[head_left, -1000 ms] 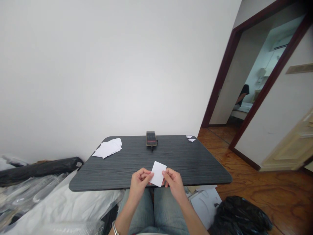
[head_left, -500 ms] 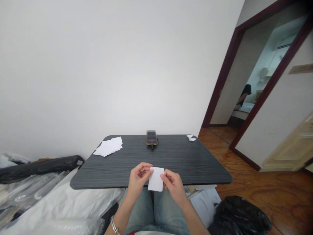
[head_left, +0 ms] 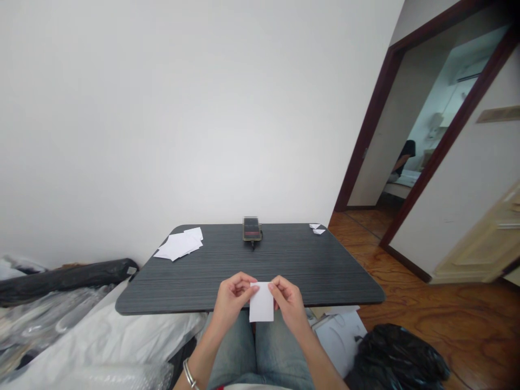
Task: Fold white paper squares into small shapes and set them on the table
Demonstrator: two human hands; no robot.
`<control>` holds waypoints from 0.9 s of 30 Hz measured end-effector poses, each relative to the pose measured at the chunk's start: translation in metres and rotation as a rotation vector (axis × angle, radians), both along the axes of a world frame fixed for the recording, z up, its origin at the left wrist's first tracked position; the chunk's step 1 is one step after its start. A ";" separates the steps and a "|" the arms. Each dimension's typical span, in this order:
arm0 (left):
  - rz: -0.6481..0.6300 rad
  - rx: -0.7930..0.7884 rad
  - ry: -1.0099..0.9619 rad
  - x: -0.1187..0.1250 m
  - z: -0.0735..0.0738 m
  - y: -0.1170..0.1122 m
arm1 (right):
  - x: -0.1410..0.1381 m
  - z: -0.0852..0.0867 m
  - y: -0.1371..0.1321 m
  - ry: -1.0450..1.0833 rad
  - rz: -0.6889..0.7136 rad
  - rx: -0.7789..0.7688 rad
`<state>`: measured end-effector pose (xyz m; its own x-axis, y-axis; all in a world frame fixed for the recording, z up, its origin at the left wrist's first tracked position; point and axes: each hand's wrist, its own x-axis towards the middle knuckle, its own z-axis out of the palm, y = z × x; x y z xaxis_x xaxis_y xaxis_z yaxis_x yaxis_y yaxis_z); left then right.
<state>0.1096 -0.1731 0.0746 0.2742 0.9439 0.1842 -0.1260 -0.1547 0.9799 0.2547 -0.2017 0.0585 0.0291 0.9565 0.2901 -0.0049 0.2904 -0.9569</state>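
A small white sheet of paper [head_left: 261,304] hangs between my hands at the near edge of the dark table [head_left: 219,265]. With thumb and fingers, my left hand [head_left: 233,298] pinches its upper left corner. At the upper right corner, my right hand [head_left: 287,299] grips it the same way, thumb in front and fingers mostly behind. The sheet is upright and faces me. A loose stack of white paper sheets [head_left: 179,245] lies at the table's far left. Two small folded white papers [head_left: 318,231] rest near the far right corner.
A phone-like device [head_left: 252,229] on a stand, with a cable, stands at the table's back middle against the wall. Plastic-wrapped bundles [head_left: 65,309] lie at the left. On the right, a black plastic bag [head_left: 400,357] sits on the wooden floor. A person [head_left: 404,157] is partly visible through the doorway.
The paper has come down slightly and straightened from a small tilt. My right hand has shifted its hold up to the top right corner; my left hand keeps its pinch.
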 end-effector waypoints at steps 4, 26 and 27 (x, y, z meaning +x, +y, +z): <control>0.000 -0.020 -0.007 0.003 0.001 -0.002 | 0.000 -0.001 0.002 0.015 -0.031 0.006; -0.053 -0.065 0.052 0.005 -0.006 0.002 | -0.004 0.008 -0.002 0.103 -0.006 -0.063; -0.064 -0.058 0.060 0.005 -0.007 0.002 | -0.005 0.008 -0.002 0.096 -0.001 -0.063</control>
